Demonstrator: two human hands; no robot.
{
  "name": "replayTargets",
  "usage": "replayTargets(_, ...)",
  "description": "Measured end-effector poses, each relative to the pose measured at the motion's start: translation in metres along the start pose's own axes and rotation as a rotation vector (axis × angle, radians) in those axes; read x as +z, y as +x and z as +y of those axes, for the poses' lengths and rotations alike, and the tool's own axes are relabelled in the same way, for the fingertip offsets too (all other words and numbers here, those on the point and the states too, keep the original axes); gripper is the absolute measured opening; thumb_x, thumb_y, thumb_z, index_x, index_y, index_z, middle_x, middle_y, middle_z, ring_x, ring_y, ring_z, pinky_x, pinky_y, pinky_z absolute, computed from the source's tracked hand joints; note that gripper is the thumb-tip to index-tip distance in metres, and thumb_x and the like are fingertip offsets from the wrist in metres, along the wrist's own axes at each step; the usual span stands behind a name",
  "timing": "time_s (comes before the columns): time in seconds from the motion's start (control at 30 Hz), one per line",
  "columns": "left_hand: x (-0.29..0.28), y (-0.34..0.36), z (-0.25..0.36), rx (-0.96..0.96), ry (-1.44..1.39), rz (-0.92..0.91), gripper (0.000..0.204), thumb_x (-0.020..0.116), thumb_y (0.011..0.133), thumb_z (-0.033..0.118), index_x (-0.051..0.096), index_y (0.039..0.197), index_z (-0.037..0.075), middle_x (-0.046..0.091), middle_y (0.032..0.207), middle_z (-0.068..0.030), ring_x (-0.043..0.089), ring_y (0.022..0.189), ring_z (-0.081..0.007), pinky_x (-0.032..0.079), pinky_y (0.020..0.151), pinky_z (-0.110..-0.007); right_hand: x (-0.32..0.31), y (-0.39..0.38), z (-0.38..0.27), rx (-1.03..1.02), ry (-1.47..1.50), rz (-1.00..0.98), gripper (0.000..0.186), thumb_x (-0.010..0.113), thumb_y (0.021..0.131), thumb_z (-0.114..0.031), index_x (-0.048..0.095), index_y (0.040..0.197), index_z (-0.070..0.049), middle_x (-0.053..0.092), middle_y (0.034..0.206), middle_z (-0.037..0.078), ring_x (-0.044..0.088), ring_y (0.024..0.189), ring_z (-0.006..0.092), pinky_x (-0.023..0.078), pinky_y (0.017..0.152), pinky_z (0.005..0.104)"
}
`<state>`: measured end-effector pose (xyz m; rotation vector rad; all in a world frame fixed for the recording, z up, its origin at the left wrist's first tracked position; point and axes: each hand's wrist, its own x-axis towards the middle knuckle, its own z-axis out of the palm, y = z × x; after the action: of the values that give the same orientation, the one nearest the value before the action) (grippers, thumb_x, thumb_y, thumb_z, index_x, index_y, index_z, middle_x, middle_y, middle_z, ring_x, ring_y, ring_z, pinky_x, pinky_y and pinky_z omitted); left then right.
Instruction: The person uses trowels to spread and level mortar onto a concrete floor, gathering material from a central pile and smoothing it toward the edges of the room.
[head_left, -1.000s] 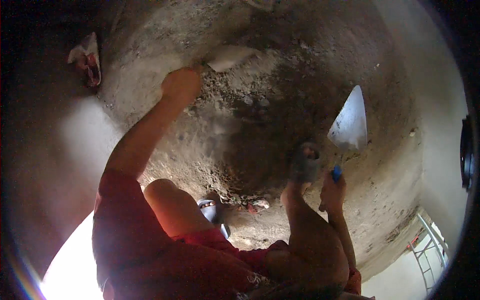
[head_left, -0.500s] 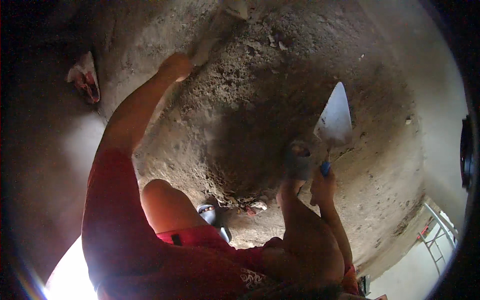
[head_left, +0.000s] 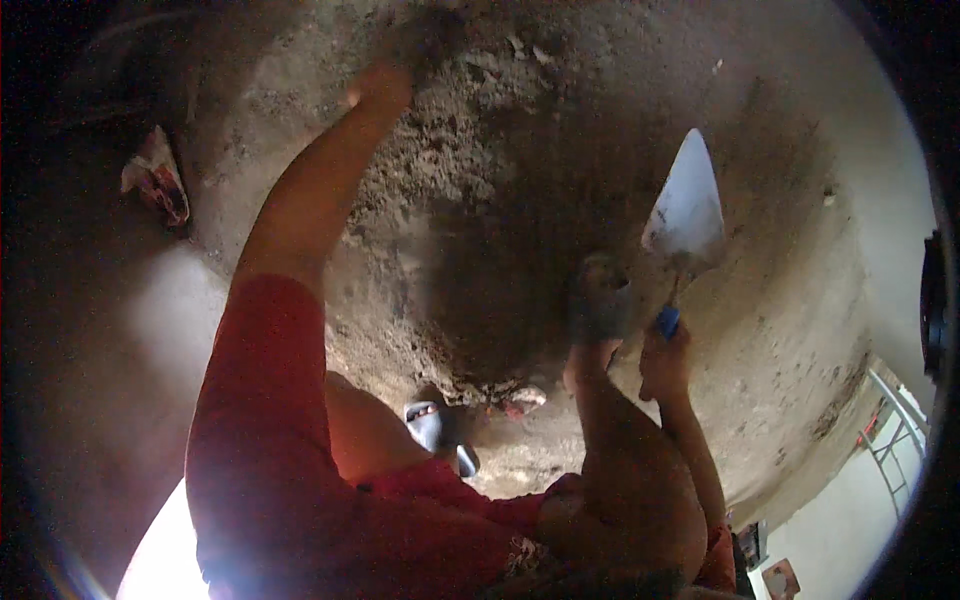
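My left hand (head_left: pixel 382 88) is closed at the far end of my outstretched arm, on a flat tool (head_left: pixel 432 38), dark and blurred against the rough, dirt-covered floor (head_left: pixel 440 170). My right hand (head_left: pixel 664 362) grips the blue handle of a pointed steel trowel (head_left: pixel 685 200), its blade turned away from me with grey dirt on it. Just left of that hand, my foot in a dark sandal (head_left: pixel 600 295) rests on the floor, partly blurred. My other foot, in a grey sandal (head_left: pixel 424 428), shows below the dark middle patch.
A crumpled, red-stained scrap (head_left: pixel 155 180) lies at the left edge of the floor. Another small pale-and-red scrap (head_left: pixel 522 403) is near my feet. A pale wall (head_left: pixel 885 230) curves along the right, with a metal ladder (head_left: pixel 895 450) at lower right.
My left hand has moved farther away from me, and its tool, a pale blade earlier, now shows dark and blurred. The trowel stays in my right hand. The view has shifted slightly.
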<state>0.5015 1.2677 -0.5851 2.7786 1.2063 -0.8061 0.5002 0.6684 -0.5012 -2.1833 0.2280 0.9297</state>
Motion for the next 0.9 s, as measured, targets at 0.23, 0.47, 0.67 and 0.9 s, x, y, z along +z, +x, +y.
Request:
replayTargets(0.23,0.031,-0.087,-0.012,0.269,0.032,0.239,0.033,0.06,0.09,0.019,0.061,0.121,0.008,0.07,0.097,-0.0159,0.07,0.085,-0.0332,0.057,0.069,-0.051,0.003,0.01,0.022,-0.068,0.037,0.06,0.02,0.062,0.093,-0.027,0.05,0.09,-0.012,0.048,0.059,-0.001,0.044,0.044,0.01,0.034,0.039,0.0291)
replayTargets(0.47,0.046,-0.152,-0.052,0.336,0.067,0.182,0.035,0.062,0.087,0.018,0.059,0.118,0.003,0.07,0.085,-0.0176,0.071,0.08,-0.0334,0.057,0.066,-0.048,0.014,0.002,-0.046,0.0,0.334,0.019,0.02,0.063,0.094,-0.031,0.051,0.092,-0.014,0.048,0.058,-0.002,0.04,0.041,0.0079,0.03,0.036,0.0257)
replayTargets(0.67,0.105,-0.171,0.009,0.035,-0.223,0.073,0.029,0.058,0.088,0.013,0.057,0.115,0.001,0.07,0.092,-0.0198,0.071,0.085,-0.0352,0.057,0.07,-0.05,0.024,-0.012,-0.04,-0.017,0.076,0.039,0.025,0.065,0.093,-0.035,0.055,0.098,-0.012,0.051,0.06,-0.001,0.043,0.044,0.0082,0.032,0.037,0.0259)
replayTargets(0.9,0.077,-0.208,-0.055,0.175,-0.083,0.038,0.031,0.056,0.09,0.013,0.054,0.118,0.0,0.07,0.093,-0.0193,0.071,0.082,-0.034,0.057,0.065,-0.05,0.002,0.018,0.014,0.02,0.244,-0.046,0.03,0.064,0.094,-0.033,0.061,0.109,-0.008,0.06,0.082,0.001,0.049,0.066,0.0145,0.043,0.061,0.0332)
